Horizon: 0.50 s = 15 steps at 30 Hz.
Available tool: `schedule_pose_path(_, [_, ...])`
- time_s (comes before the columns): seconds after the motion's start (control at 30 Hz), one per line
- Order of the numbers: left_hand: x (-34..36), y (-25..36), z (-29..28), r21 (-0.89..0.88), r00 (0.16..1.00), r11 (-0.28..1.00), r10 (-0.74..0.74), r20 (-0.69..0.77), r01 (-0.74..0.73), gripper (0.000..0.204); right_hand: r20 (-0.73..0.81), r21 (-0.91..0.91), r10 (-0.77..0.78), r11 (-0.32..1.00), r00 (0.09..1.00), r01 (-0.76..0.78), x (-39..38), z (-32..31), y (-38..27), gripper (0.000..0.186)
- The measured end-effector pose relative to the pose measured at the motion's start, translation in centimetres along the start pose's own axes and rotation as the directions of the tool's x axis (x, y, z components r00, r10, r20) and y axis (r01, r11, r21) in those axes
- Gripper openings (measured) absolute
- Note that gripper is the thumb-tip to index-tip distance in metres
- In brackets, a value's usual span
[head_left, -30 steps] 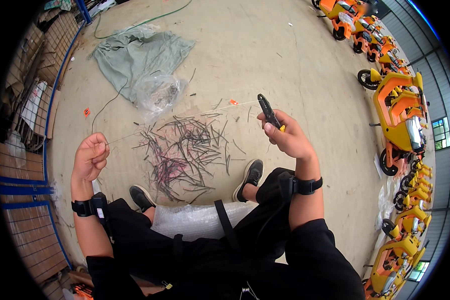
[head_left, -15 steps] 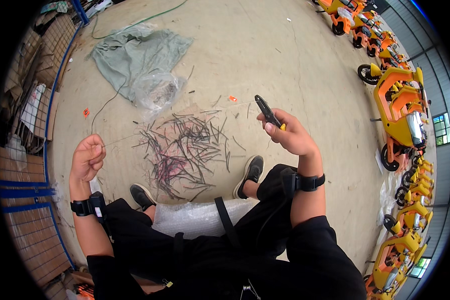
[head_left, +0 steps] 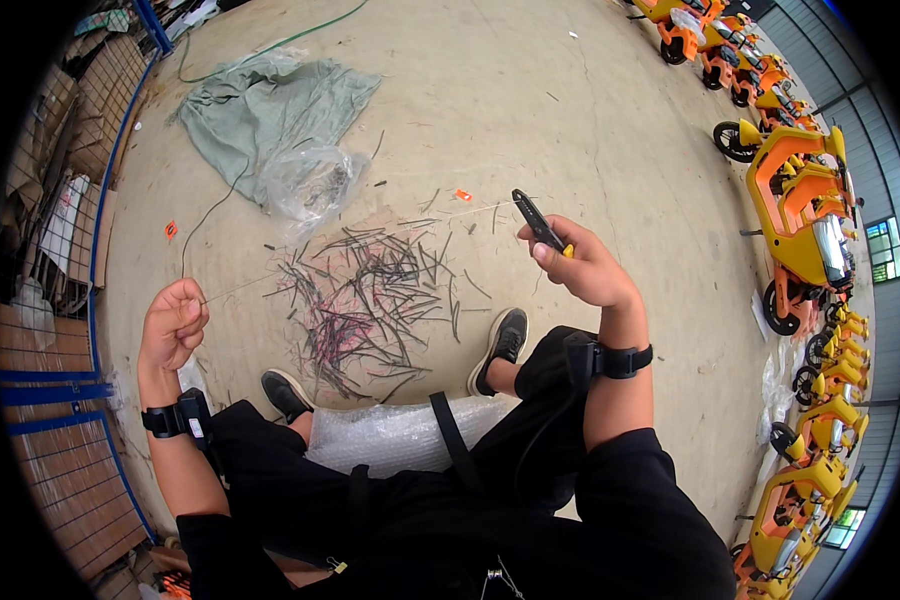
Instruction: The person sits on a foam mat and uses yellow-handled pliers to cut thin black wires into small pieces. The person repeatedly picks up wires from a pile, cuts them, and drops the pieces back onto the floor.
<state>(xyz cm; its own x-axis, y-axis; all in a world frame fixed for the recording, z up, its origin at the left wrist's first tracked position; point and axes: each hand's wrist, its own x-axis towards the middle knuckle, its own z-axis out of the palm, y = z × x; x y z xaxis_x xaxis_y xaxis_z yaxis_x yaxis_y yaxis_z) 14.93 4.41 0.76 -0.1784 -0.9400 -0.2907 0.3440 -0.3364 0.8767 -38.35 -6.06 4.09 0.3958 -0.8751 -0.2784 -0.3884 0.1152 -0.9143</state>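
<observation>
The thin, pale wire [head_left: 485,208] runs straight between your left hand [head_left: 177,322] and the black, slim-nosed pliers [head_left: 540,225] with a yellow accent. Your left fingers are curled together, pinching the wire; your right hand [head_left: 592,270] is wrapped around the pliers, whose bite on it I cannot make out. Beneath lie scattered dark, thin strips [head_left: 342,341]; beyond, a crumpled clear plastic bag [head_left: 313,188] touches a grey-green cloth [head_left: 270,110].

strips [head_left: 332,344]: on floor [head_left: 470,110] | pliers [head_left: 537,222]: right of strips | cloth [head_left: 275,112]: beyond strips | scooters [head_left: 802,245]: right | fence [head_left: 55,394]: left
</observation>
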Motion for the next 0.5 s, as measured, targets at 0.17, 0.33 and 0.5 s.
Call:
schedule_pose_path(0.17, [-0.03,0.2,0.47,-0.001,1.0,1.0,-0.017,-0.002,0.017,0.013,-0.006,-0.005,0.008,1.0,1.0,-0.008,0.02,-0.03,-0.28,0.027])
schedule_pose_path(0.33, [-0.07,0.08,0.14,0.012,1.0,1.0,-0.022,0.003,0.022,0.012,0.002,0.004,0.026,1.0,1.0,-0.026,-0.04,-0.18,-0.24,0.028])
schedule_pose_path(0.5, [-0.13,0.18,0.32,0.032,0.999,0.999,-0.032,-0.01,0.032,0.012,0.006,-0.028,0.008,1.0,1.0,-0.008,-0.1,-0.43,-0.12,0.028])
